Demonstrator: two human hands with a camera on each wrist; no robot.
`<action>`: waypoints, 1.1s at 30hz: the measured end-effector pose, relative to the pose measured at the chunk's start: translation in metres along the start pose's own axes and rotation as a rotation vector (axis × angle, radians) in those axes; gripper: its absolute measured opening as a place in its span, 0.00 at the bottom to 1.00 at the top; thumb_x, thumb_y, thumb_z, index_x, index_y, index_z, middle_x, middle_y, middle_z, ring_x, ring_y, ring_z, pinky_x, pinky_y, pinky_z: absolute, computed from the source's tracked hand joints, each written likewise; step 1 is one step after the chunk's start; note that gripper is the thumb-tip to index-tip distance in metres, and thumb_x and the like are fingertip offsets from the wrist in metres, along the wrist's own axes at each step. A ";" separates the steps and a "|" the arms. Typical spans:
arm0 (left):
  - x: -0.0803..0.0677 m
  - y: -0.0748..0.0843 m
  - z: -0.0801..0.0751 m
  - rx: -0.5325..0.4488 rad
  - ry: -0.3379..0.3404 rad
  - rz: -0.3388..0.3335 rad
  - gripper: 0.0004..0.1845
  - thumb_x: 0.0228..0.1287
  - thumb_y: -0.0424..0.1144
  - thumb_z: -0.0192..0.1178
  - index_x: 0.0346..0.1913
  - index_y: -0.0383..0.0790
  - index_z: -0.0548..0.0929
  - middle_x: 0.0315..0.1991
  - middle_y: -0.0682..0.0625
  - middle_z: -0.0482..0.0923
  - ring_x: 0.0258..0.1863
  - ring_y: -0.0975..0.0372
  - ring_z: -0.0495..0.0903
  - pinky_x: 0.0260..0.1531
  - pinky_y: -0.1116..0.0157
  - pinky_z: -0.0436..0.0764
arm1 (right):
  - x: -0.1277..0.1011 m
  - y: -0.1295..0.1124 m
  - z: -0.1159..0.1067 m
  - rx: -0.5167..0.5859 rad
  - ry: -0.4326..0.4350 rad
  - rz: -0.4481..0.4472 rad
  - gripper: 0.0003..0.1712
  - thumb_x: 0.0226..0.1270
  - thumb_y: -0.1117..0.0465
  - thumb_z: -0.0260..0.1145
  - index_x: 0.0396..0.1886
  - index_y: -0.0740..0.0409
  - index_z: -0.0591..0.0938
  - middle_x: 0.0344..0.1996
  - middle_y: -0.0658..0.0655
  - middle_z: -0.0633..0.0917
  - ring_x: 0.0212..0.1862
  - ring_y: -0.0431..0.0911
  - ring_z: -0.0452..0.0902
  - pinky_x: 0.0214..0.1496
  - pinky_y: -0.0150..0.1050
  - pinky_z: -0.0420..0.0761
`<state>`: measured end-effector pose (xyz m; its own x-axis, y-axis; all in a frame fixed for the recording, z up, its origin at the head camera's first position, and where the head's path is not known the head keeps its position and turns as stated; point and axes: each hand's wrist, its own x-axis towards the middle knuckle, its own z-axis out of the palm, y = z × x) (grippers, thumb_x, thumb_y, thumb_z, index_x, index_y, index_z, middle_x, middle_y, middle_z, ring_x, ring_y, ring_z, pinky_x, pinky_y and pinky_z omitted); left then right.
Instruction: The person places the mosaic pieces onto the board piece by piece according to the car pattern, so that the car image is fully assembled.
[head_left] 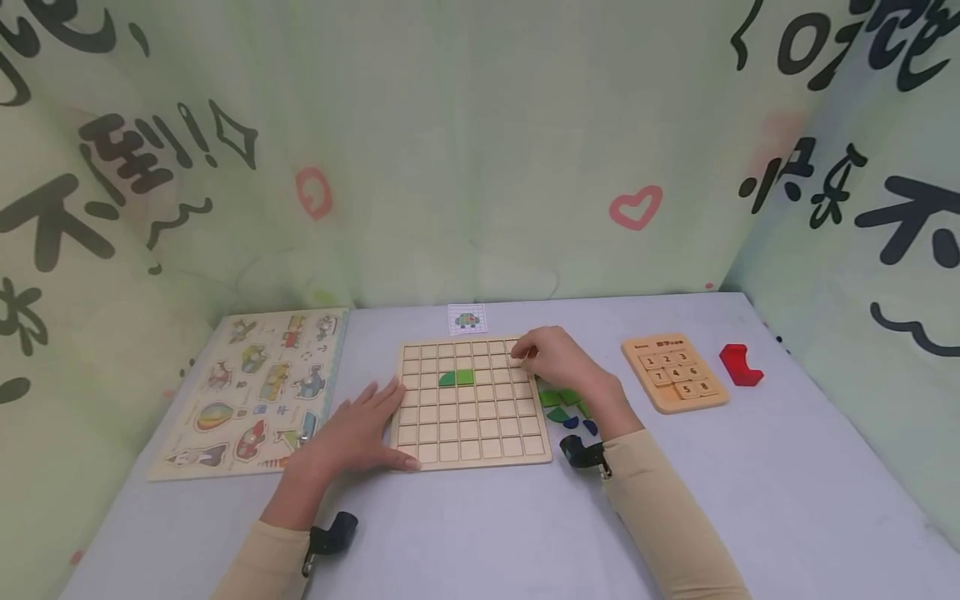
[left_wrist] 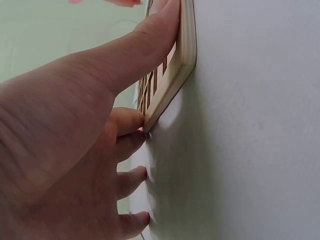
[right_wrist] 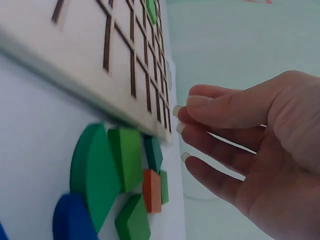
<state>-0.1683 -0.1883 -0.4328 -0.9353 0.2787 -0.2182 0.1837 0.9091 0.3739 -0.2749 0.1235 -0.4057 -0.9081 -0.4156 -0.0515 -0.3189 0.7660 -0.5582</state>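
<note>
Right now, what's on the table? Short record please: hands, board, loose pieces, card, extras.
left hand: fingertips at left edge of grid board, thumb on near left corner
right hand: by far right corner, no piece visible in fingers
on board: dark green piece left of light green square, side by side
loose pieces: right of board; green, blue, orange
card: beyond board
far left: picture board
far right: number board, red piece
</note>
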 end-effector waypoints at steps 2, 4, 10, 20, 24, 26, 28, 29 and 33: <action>0.000 0.000 0.000 0.002 0.002 0.003 0.66 0.40 0.70 0.72 0.79 0.41 0.54 0.81 0.46 0.48 0.80 0.42 0.45 0.74 0.35 0.52 | -0.001 0.004 -0.001 -0.031 0.008 0.015 0.18 0.62 0.74 0.61 0.50 0.64 0.87 0.48 0.61 0.87 0.49 0.52 0.81 0.53 0.47 0.83; 0.000 0.000 0.001 0.005 0.004 0.007 0.66 0.40 0.70 0.72 0.79 0.41 0.54 0.81 0.45 0.48 0.80 0.42 0.46 0.74 0.35 0.53 | -0.002 0.008 -0.001 -0.068 0.015 0.041 0.21 0.59 0.77 0.60 0.51 0.64 0.86 0.48 0.62 0.87 0.49 0.52 0.81 0.52 0.46 0.83; 0.000 -0.003 0.002 0.008 0.007 0.018 0.66 0.40 0.71 0.72 0.79 0.41 0.54 0.81 0.46 0.48 0.80 0.43 0.46 0.74 0.36 0.54 | -0.002 0.015 0.001 -0.137 0.025 0.090 0.26 0.53 0.81 0.59 0.50 0.63 0.87 0.42 0.60 0.83 0.40 0.50 0.72 0.38 0.37 0.75; 0.001 -0.002 0.002 0.009 0.008 0.017 0.66 0.40 0.71 0.72 0.79 0.41 0.53 0.81 0.46 0.48 0.80 0.43 0.46 0.74 0.36 0.54 | 0.001 0.022 0.002 -0.184 0.040 0.088 0.15 0.56 0.77 0.65 0.42 0.62 0.89 0.41 0.58 0.83 0.46 0.50 0.74 0.50 0.45 0.81; 0.001 -0.002 0.001 0.013 0.010 0.019 0.66 0.40 0.70 0.72 0.79 0.41 0.54 0.81 0.46 0.49 0.80 0.42 0.46 0.73 0.36 0.54 | 0.003 0.026 0.002 -0.210 0.040 0.046 0.09 0.56 0.74 0.68 0.33 0.58 0.85 0.35 0.55 0.82 0.42 0.50 0.73 0.44 0.43 0.79; 0.000 -0.002 0.002 0.008 0.010 0.016 0.66 0.40 0.70 0.72 0.79 0.41 0.54 0.81 0.46 0.49 0.80 0.42 0.46 0.73 0.36 0.54 | 0.003 0.027 0.002 -0.174 0.036 0.047 0.08 0.57 0.73 0.68 0.31 0.56 0.82 0.32 0.54 0.81 0.38 0.48 0.73 0.39 0.40 0.77; 0.000 -0.002 0.002 0.003 0.009 0.013 0.66 0.40 0.69 0.73 0.79 0.40 0.54 0.81 0.45 0.49 0.80 0.42 0.46 0.73 0.35 0.54 | 0.002 0.026 0.001 -0.133 0.033 0.046 0.08 0.58 0.73 0.66 0.30 0.56 0.81 0.31 0.54 0.81 0.36 0.48 0.74 0.37 0.38 0.76; 0.000 -0.002 0.002 0.000 0.008 0.011 0.66 0.40 0.69 0.73 0.79 0.41 0.54 0.81 0.45 0.49 0.80 0.42 0.46 0.74 0.36 0.54 | 0.001 0.026 0.000 -0.113 0.033 0.048 0.08 0.59 0.74 0.65 0.30 0.57 0.81 0.31 0.55 0.81 0.36 0.48 0.74 0.37 0.38 0.75; 0.000 -0.002 0.002 -0.001 0.005 0.010 0.66 0.41 0.69 0.72 0.79 0.41 0.54 0.81 0.46 0.49 0.80 0.42 0.46 0.74 0.36 0.53 | -0.003 0.021 -0.006 -0.082 0.040 0.038 0.10 0.64 0.73 0.62 0.38 0.58 0.86 0.36 0.57 0.85 0.39 0.49 0.76 0.41 0.41 0.78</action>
<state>-0.1681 -0.1894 -0.4356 -0.9350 0.2861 -0.2095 0.1928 0.9060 0.3768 -0.2803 0.1437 -0.4119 -0.9295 -0.3669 -0.0370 -0.3038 0.8188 -0.4870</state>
